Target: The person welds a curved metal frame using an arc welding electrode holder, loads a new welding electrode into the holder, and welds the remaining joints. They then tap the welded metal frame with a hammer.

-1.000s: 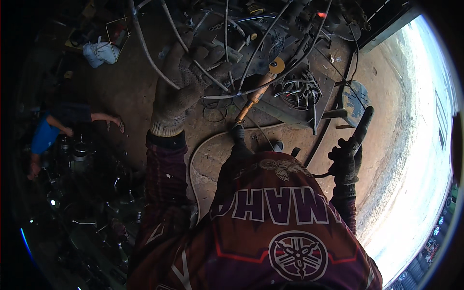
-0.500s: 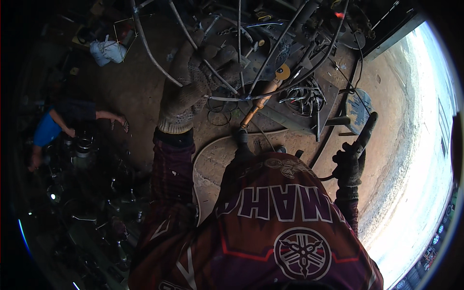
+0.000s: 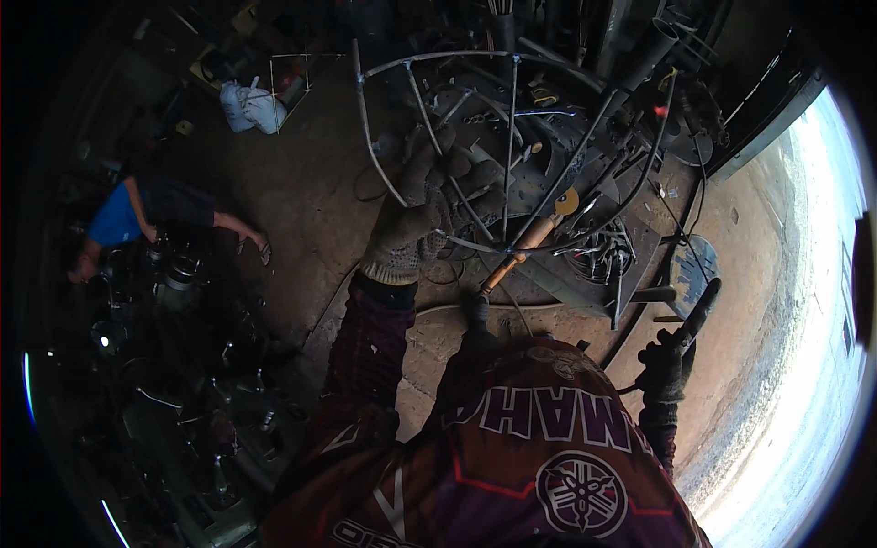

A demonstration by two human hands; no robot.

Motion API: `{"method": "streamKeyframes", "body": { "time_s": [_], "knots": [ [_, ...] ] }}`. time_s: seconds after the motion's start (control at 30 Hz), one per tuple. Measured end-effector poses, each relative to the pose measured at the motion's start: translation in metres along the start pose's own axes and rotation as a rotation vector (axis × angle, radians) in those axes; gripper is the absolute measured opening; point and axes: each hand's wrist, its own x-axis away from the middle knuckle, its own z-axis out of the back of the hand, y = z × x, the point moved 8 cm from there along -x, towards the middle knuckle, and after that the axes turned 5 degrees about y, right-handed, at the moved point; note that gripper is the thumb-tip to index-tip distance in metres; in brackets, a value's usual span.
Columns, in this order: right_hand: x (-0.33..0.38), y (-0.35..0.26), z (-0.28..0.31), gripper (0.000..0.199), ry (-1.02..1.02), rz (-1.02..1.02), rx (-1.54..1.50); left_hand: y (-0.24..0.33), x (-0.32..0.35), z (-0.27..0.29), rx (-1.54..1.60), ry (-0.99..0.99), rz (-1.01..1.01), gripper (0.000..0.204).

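My left hand [image 3: 406, 233], in a grey knitted glove, is closed around the lower left rim of a round metal rod frame [image 3: 510, 151]. Thin rods cross the frame between its curved edges. Lower right, my gloved right hand [image 3: 665, 365] is closed on a dark stick-shaped tool [image 3: 702, 310] that points up and away; its exact kind does not show. A dark cable runs beside that hand. Seen past the frame's lower edge is an orange angle grinder [image 3: 525, 245] with a yellow disc [image 3: 566, 201].
Behind the frame, a dark metal work table [image 3: 630, 233] bears a heap of metal pieces [image 3: 598, 260]. A worn blue stool [image 3: 694, 274] stands to the right. At far left, another person in a blue top [image 3: 114, 217] bends over metal parts. White sacks [image 3: 251, 105] lie at upper left.
The view has shifted, so the scene sits lower and farther right, and the frame's upper rim now shows. Both hands keep their holds.
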Motion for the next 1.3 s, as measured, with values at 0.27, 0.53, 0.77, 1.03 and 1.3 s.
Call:
{"method": "streamKeyframes", "body": {
  "time_s": [0.27, 0.53, 0.77, 1.03, 1.3],
  "knots": [
    [-0.003, -0.004, -0.004, 0.066, -0.017, -0.016, -0.043, -0.006, 0.007, 0.009, 0.087, 0.054, 0.021, 0.092],
    [-0.007, 0.001, 0.002, 0.068, 0.043, -0.033, -0.041, -0.019, 0.000, 0.008, 0.310, 0.072, 0.078, 0.090],
    [-0.003, -0.002, -0.008, 0.066, 0.127, -0.067, -0.006, -0.030, -0.008, 0.017, 0.531, -0.002, 0.105, 0.067],
    [-0.006, 0.001, -0.025, 0.062, 0.052, -0.080, 0.002, -0.037, -0.009, 0.044, 0.592, -0.040, 0.163, 0.079],
    [0.002, -0.006, -0.044, 0.065, 0.136, -0.048, -0.015, -0.010, -0.019, 0.042, 0.190, 0.077, 0.233, 0.094]
  ]
}}
